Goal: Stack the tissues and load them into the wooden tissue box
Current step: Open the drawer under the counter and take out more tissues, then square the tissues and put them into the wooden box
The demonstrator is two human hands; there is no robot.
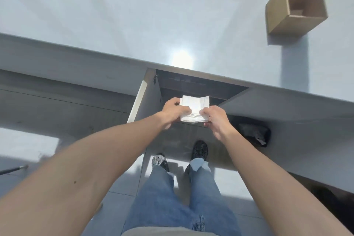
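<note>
A person in blue jeans (172, 207) and dark shoes (199, 150) stands on a tiled floor (226, 184), looking down. Both bare arms reach forward. The left hand (172, 111) and right hand (212, 119) each pinch a side of a small stack of white tissues (193, 109), held in the air in front of the white table (134, 15) edge. Farther off, on the table at the far right, an open wooden tissue box (295, 7) sits well apart from the tissues.

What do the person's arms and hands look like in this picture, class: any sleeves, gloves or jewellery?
Both forearms are bare, with no sleeves in view. The left hand and right hand wear no gloves, rings or watch that can be seen.
</note>
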